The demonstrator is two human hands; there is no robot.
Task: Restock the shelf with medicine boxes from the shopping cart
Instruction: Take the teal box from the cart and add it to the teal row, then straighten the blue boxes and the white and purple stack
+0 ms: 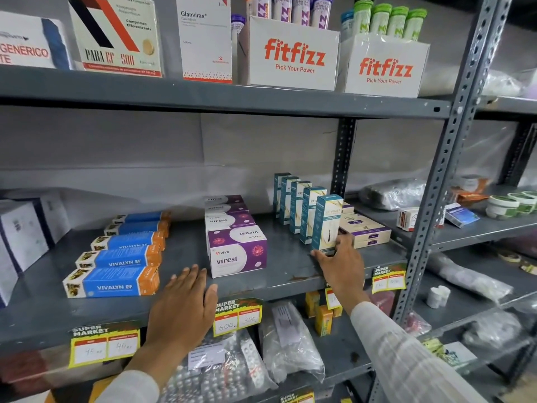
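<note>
On the grey middle shelf [290, 266] stands a row of tall teal and white medicine boxes. My right hand [341, 261] grips the frontmost teal box [327, 222] at its base, upright near the shelf's front edge. My left hand [186, 303] lies flat, palm down, on the shelf's front edge with nothing in it. To its left lies a row of blue and orange Vivalyn EF boxes [112, 282]. Between my hands sits a row of purple and white Virest boxes [236, 253]. The shopping cart is out of view.
Flat beige and purple boxes [366, 229] lie right behind the teal row. Fitfizz cartons [293, 55] with tubes and large boxes fill the shelf above. Yellow price tags [238, 318] hang from the shelf edge. Bagged blister packs [232, 370] lie below. A slotted steel upright [436, 184] stands at the right.
</note>
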